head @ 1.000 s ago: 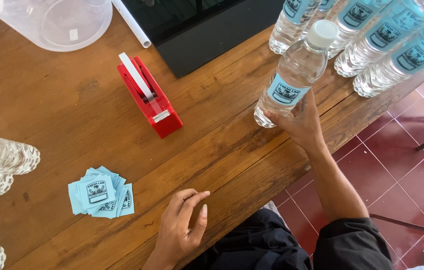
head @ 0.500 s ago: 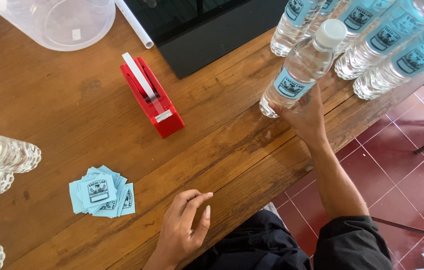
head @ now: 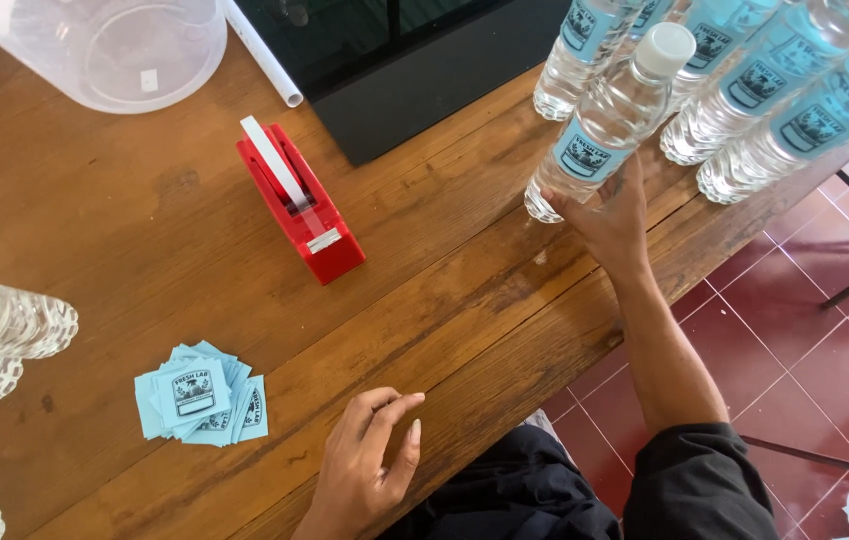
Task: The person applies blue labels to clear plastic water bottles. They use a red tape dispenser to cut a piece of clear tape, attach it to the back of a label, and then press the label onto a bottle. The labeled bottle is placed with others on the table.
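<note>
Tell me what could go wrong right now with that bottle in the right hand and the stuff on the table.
1. The right hand grips the labelled bottle low at its base and it leans; it might slip or knock the labelled bottles standing beside it.
2. That group stands near the table edge, so a bump could send one to the tiled floor.
3. The loose blue labels lie close to the left hand and could get swept aside.

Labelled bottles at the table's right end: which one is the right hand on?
The white-capped bottle nearest the table's front edge. The right hand grips its lower part, and it stands apart in front of the other labelled bottles clustered behind it.
</note>
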